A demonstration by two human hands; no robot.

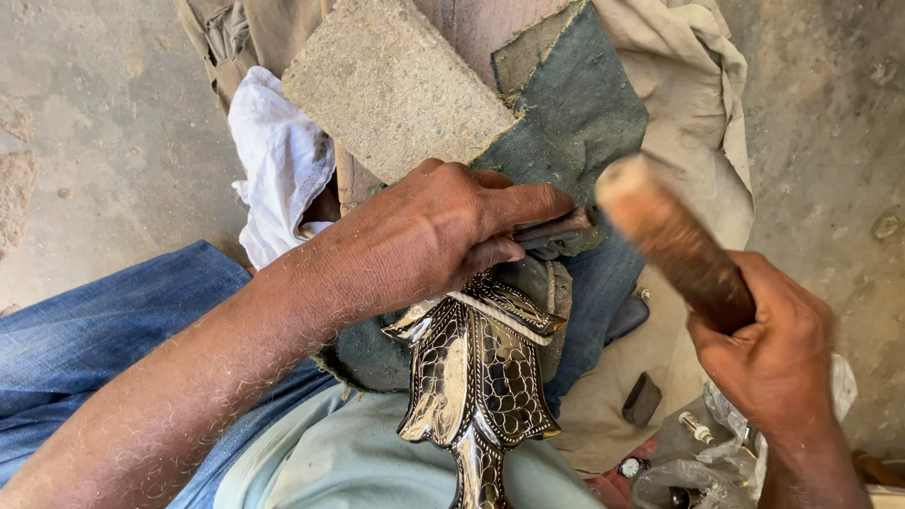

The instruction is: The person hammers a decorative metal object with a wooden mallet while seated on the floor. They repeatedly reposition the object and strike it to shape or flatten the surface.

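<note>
Metalwork comes nearest: an engraved hand-shaped metal piece (476, 377) lies on denim padding (575, 123) over our lap. Our left hand (434, 236) pinches a thin chisel (556, 229) against its top edge; our right hand (768, 353) clenches a blurred wooden handle (674, 240). Beyond sit a grey block (396, 85) and white cloth (278, 160).

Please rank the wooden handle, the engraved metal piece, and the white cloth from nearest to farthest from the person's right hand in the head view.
From the right hand:
1. Wooden handle, gripped in it.
2. Engraved metal piece, centre, on the lap.
3. White cloth, far left.
</note>
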